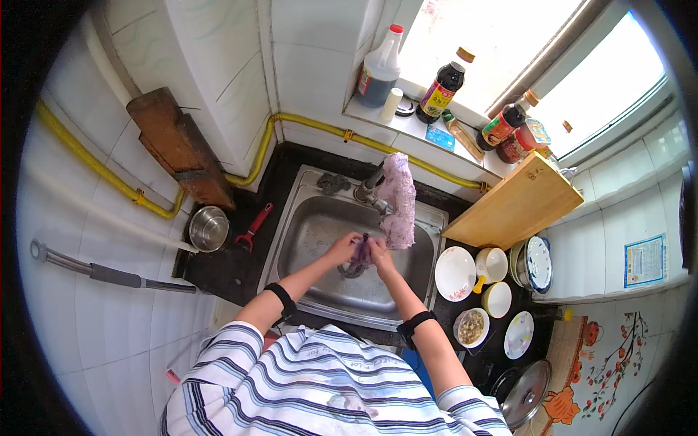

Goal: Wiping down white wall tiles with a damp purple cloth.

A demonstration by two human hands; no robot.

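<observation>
Over the stainless steel sink (313,283), my left hand (343,248) and my right hand (380,255) grip a small purple item (361,254), perhaps a wet cloth. It hangs bunched between my fingers, above the drain area, and its lower end looks dark. A fluffy pinkish-purple towel (401,199) drapes over the faucet (366,191), just beyond my right hand. On the sink's back left rim lies a dark grey scouring pad or rag (333,184).
A red-handled peeler (255,226) and a steel pot (209,229) are left of the sink. To the right stand a wooden cutting board (515,201), a white plate (456,273), several bowls and a bowl of food (471,327). Sauce bottles (440,90) line the windowsill.
</observation>
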